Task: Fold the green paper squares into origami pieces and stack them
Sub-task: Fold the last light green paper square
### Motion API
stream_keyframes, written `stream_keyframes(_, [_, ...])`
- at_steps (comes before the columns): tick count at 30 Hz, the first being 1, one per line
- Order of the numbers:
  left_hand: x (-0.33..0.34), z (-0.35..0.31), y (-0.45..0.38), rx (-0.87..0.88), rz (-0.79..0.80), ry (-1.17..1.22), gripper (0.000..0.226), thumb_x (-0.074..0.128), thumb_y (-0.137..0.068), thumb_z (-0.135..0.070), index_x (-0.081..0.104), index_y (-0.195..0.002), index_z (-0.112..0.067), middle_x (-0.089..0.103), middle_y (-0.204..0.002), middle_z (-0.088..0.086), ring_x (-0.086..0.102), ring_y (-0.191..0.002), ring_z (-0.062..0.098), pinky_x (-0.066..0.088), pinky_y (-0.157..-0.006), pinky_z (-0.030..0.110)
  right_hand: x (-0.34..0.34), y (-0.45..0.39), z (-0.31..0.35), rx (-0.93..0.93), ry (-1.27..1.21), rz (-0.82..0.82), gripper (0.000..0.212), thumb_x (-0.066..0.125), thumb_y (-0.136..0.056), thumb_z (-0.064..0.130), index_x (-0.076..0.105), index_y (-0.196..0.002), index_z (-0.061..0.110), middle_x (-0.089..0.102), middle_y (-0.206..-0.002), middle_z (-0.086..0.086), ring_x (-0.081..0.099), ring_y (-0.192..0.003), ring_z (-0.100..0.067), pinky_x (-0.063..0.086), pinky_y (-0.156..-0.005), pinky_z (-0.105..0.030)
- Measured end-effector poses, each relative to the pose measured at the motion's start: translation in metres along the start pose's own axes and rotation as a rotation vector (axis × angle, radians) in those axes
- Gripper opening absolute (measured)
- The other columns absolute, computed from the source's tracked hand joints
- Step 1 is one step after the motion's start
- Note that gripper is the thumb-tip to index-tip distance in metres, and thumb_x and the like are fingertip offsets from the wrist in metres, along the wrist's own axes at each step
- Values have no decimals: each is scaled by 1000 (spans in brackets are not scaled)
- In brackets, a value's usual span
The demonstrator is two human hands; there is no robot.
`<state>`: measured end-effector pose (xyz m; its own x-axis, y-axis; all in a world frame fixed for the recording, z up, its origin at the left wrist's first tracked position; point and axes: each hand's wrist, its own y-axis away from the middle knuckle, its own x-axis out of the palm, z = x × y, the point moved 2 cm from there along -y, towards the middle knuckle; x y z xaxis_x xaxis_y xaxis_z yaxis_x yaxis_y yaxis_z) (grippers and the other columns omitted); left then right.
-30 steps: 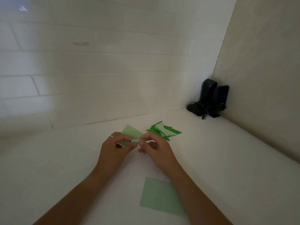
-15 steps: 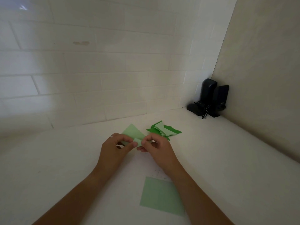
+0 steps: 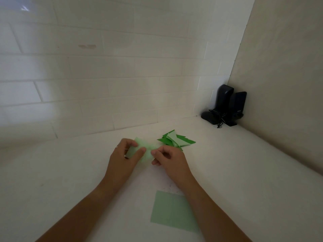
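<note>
Paper (image 3: 142, 151), pale green and blurred with motion, sits between both hands just above the white counter (image 3: 244, 172). Left hand (image 3: 125, 157) curls round one end, thumb pinching it against the fingers, likely to anchor the piece while a crease is worked. Right hand (image 3: 168, 158) pinches the other end between thumb and forefinger, the remaining fingers curled under; how the fold itself lies I cannot tell through the blur. Just beyond the right hand lies the pile of folded pieces (image 3: 175, 140), darker and lighter green overlapping, near enough, I'd judge, for a quick drop once this one is done. Near the person, a flat unfolded square (image 3: 172, 211) waits beside the right forearm, probably next in line. Black speakers (image 3: 225, 107) stand in the far corner, well apart.
</note>
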<state>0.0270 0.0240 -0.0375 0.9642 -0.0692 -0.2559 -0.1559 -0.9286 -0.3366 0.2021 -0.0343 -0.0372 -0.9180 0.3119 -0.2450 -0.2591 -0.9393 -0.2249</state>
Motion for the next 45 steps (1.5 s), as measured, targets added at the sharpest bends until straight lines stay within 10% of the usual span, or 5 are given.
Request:
stream_keyframes(5, [-3, 1, 0, 32, 65, 32, 32, 73, -94, -15, 67, -118, -36, 71, -101, -5, 67, -90, 7, 50, -73, 11, 4, 2, 3, -62, 108, 60, 17, 72, -97, 26, 72, -82, 18, 68, -70, 4, 69, -65, -9, 50, -66, -18])
stream_keyframes(10, [-4, 2, -1, 45, 92, 34, 22, 70, -96, -17, 72, -110, -33, 74, -105, -12, 68, -94, 12, 55, -83, 31, 3, 2, 3, -81, 114, 32, 18, 70, -99, 25, 70, -85, 14, 67, -71, 4, 67, -63, -7, 48, -65, -16])
stream_keyframes(45, [-1, -10, 4, 5, 189, 144, 12, 80, -87, -7, 81, -88, -20, 78, -86, 1, 73, -84, 16, 57, -75, 31, 2, 2, 5, -86, -3, -39, 8, 71, -98, 22, 65, -101, 18, 69, -87, 3, 68, -65, -11, 52, -65, -21])
